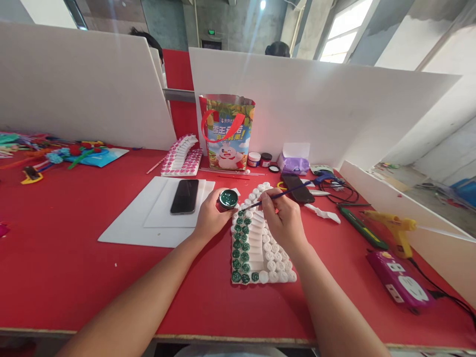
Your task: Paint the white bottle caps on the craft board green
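My left hand point(211, 218) is closed round a small open jar of dark green paint point(228, 198), tilted toward me, over the far left of the white craft piece point(256, 243). That piece is covered in rows of round rosettes, with a curved, stepped strip down its middle. Rosettes along its left side and the near left corner are green; those on the right are white. In my right hand point(284, 218) is a thin blue paintbrush point(286, 193), pinched near its bristles. The brush tip touches or hovers just above a rosette at the upper left.
A similar pink-dotted piece point(182, 156) stands behind, beside a colourful gift bag point(228, 134). On white boards point(130, 223) lies a phone point(185, 197). Paint jars point(254, 159) sit by the bag. To the right are a green cutter point(362, 227), yellow glue gun point(394, 228), cables and a purple box point(399, 280).
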A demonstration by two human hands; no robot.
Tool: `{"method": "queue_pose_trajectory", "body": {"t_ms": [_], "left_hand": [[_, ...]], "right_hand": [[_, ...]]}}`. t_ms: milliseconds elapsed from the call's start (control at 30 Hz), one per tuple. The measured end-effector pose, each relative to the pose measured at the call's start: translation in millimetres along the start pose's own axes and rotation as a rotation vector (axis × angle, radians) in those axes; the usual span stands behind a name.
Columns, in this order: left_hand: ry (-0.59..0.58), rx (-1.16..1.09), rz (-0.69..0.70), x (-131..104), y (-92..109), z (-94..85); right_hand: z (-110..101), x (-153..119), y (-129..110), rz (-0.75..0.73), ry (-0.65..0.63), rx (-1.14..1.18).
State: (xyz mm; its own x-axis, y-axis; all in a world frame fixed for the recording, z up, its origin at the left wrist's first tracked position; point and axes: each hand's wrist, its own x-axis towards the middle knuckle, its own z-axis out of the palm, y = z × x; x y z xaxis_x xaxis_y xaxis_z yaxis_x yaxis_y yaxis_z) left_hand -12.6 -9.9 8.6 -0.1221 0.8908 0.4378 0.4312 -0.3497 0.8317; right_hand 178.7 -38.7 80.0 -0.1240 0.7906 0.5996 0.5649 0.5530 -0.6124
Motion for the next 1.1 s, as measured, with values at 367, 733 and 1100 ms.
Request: {"method": "queue_pose_trajectory", "body": {"t_ms": [367,733,1100], "left_hand": [[-0.002,-0.012,-0.006,-0.4,-1.6,0.6],[0.002,-0.011,0.002,-0.7,-2.8,1.5],[0.005,-0.010,0.005,-0.5,-0.7,1.4]], "right_hand": [[1.5,-0.4,2.1,0.024,-0.025,-0.012],[2.9,-0.8,1.6,0.027,-0.039,-0.010],[1.9,-0.7,1.1,0.035,-0.011,-0.005]]}}
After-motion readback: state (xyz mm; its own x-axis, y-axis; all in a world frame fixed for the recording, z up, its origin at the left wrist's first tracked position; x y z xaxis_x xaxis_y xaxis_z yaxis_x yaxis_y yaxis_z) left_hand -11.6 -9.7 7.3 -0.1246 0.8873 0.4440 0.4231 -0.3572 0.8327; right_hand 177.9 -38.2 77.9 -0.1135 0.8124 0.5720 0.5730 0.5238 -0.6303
